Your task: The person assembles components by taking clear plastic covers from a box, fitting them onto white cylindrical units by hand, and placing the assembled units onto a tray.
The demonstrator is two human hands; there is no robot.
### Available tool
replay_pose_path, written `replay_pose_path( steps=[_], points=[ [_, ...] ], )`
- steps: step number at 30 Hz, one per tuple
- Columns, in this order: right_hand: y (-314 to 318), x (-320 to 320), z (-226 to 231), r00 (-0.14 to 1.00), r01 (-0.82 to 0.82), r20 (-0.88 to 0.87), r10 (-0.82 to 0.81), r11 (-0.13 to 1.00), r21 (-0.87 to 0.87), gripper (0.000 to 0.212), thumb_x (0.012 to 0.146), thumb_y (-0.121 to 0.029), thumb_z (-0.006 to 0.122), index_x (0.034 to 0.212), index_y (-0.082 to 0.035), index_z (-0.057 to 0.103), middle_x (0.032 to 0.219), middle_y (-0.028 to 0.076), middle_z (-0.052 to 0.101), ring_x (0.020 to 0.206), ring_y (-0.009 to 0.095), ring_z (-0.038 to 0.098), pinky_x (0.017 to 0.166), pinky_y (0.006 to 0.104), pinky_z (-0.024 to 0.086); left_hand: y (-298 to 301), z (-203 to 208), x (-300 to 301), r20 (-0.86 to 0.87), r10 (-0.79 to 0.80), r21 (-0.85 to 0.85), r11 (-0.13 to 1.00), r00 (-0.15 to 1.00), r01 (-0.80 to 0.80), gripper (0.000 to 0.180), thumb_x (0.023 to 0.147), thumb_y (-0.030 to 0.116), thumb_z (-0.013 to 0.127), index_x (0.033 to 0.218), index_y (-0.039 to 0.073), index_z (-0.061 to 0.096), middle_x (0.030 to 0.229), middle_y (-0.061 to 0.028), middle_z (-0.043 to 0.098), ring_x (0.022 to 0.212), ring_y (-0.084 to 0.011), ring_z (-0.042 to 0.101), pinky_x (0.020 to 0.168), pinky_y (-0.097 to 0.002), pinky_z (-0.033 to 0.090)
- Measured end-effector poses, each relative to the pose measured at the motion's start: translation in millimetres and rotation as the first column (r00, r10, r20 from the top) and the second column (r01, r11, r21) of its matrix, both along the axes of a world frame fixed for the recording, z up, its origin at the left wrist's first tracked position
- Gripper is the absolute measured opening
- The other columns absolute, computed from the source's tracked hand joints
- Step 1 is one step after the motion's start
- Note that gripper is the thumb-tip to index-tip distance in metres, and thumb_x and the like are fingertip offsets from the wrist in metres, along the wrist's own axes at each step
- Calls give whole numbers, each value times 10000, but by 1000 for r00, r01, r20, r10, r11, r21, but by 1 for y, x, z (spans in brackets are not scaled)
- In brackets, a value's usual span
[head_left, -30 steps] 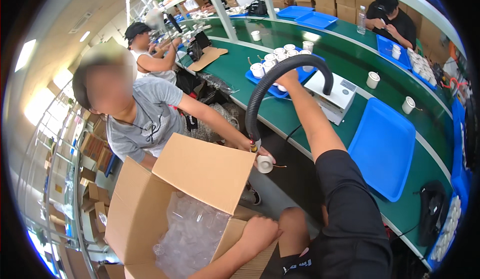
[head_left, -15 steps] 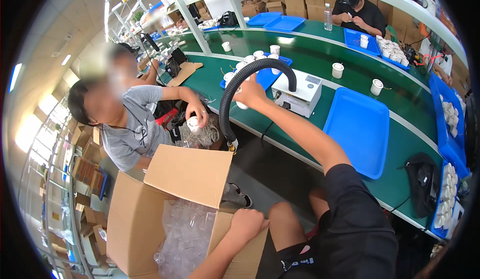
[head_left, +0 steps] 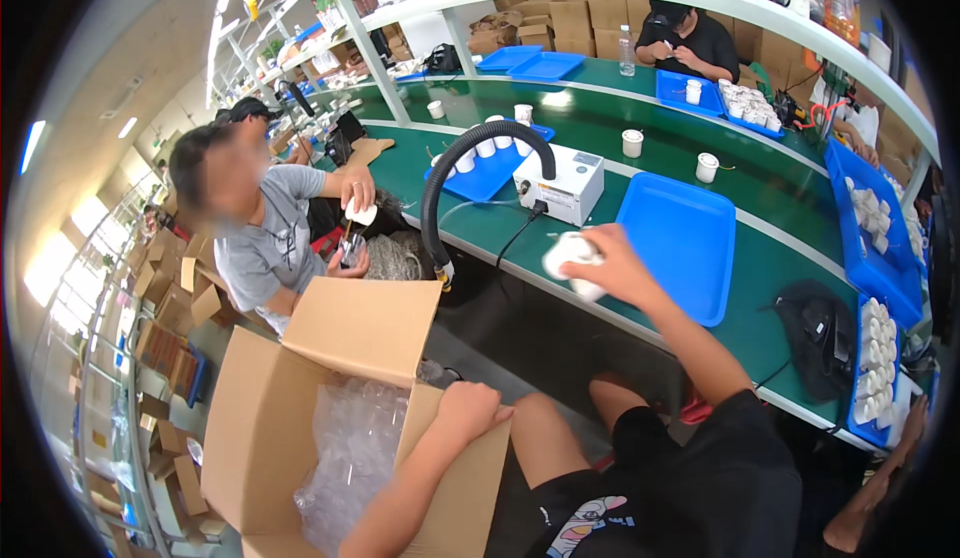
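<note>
Two white, rounded cup-shaped pieces (head_left: 566,256), as far as the blur lets us count, sit in our right hand (head_left: 617,264), the fingers bent around them. Half a second ago we had that hand at the far rectangular blue plastic tray (head_left: 482,186), past the ribbed black hose (head_left: 432,193); now we see it drawn back over the near edge of the green tabletop (head_left: 765,333), just left of the larger blue plastic tray (head_left: 685,248). We count fewer white cups in the far tray than one second ago, and more of its blue floor shows beside the white metal box-shaped machine (head_left: 575,198).

Our left hand (head_left: 472,413) keeps to its place at the corner of the open brown cardboard box (head_left: 235,438), over the folded-out flap, fingers curled together; we cannot tell whether they grip the cardboard. Clear plastic pieces (head_left: 345,463) lie inside the box as before.

Across from us, the co-worker in a grey shirt (head_left: 275,223) has changed pose: one second ago their arm reached to the hose's end with a white piece, and now they hold a white round piece (head_left: 361,216) just above a see-through object (head_left: 350,250) in their other hand.
</note>
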State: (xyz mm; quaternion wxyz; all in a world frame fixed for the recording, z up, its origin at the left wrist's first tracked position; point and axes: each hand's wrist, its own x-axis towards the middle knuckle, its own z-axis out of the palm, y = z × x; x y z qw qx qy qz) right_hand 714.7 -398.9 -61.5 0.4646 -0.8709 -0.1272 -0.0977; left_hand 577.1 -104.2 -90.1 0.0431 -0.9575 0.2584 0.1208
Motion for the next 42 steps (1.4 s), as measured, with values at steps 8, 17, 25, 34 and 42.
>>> replay_pose_path(
  steps=[8, 17, 25, 34, 42],
  points=[
    [-126, -16, -61, 865, 499, 308, -397, 743, -446, 647, 720, -453, 808, 1204, -68, 619, 1370, 244, 410, 920, 436, 652, 798, 481, 542, 2, 7, 3, 33, -14, 79, 997, 999, 11, 577, 858, 585, 589, 731, 38, 718, 731, -152, 690, 762, -347, 688, 710, -445, 541],
    [-118, -27, -53, 937, 348, 219, -270, 708, -614, 648, 754, -476, 773, 1260, -102, 618, 1521, 225, 347, 1407, 484, 271, 1116, 598, 264, 3, 38, -56, 450, 104, -479, 866, 887, 142, 302, 857, 359, 701, 844, 66, 625, 928, -98, 580, 951, -276, 562, 859, -387, 452],
    [-144, -28, -45, 889, 272, 454, -55, 861, -429, 554, 829, -268, 771, 1248, 24, 559, 1429, 197, 456, 1362, 422, 366, 1116, 531, 303, 135, 58, -113, 512, 690, -613, 711, 512, -345, 220, 866, 277, 671, 853, 57, 678, 929, -132, 629, 938, -324, 584, 854, -434, 469],
    [-61, -78, 19, 992, -94, 116, 57, 935, 342, 458, 952, -136, 625, 1369, -11, 484, 1304, 106, 526, 1100, 198, 565, 926, 312, 479, 309, -102, -158, -21, 883, -245, 451, 469, -859, 752, 771, 404, 746, 1368, 23, 491, 1368, -247, 527, 1250, -398, 516, 1045, -451, 425],
    [70, -42, -72, 683, -55, -304, 665, 462, 885, 414, 969, -327, 523, 1259, -32, 549, 983, 82, 656, 778, 163, 609, 564, 277, 463, 291, -75, -150, 39, 925, -131, 381, 379, -915, 723, 701, 429, 814, 1247, 15, 585, 1228, -236, 617, 1154, -369, 588, 969, -455, 481]
  ],
)
